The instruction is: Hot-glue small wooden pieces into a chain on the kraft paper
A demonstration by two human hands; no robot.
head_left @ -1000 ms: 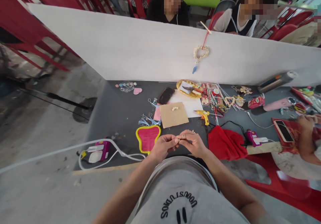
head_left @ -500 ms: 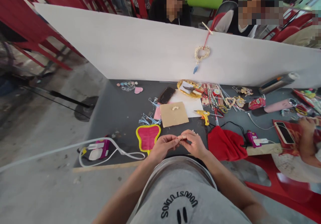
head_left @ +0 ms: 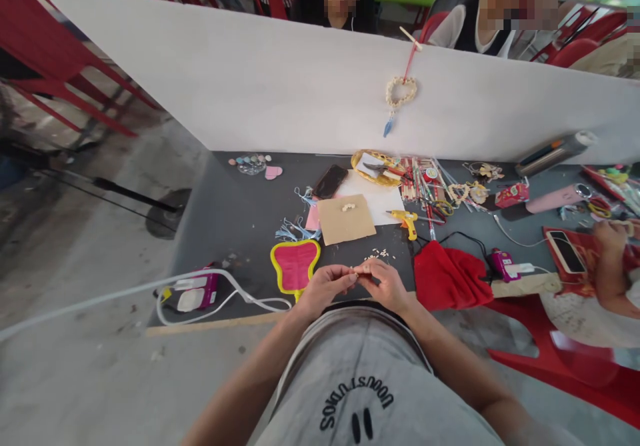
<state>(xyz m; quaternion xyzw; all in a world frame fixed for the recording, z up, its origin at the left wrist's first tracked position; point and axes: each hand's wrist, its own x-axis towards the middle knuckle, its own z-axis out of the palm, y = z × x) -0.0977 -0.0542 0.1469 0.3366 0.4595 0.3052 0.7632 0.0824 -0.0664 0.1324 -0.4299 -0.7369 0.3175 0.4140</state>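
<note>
My left hand (head_left: pixel 327 287) and my right hand (head_left: pixel 384 285) meet at the table's front edge, fingertips pinched together. Between them is something tiny and pale, too small to make out. Just beyond my right hand lie several small loose cream pieces (head_left: pixel 383 254). Farther back, a curved cream cluster (head_left: pixel 349 207) rests on a brown cardboard sheet (head_left: pixel 345 229). A yellow glue gun (head_left: pixel 409 225) lies to the right of the cardboard. Left of my hands is a pink paddle-shaped item with a yellow rim (head_left: pixel 295 265).
A white partition (head_left: pixel 280 93) bears a hanging heart ornament (head_left: pixel 401 89). Nearby are blue tassels (head_left: pixel 295 231), a phone (head_left: pixel 331 181), a yellow basket (head_left: pixel 360 161) and a red cloth bag (head_left: pixel 447 276). A white cable (head_left: pixel 225 274) loops at left. Another person's hand (head_left: pixel 611 236) is at right.
The camera view has tilted slightly downward. My hands stay together with fingertips pinched, shifting only slightly. More of the loose cream pieces show beyond my right hand.
</note>
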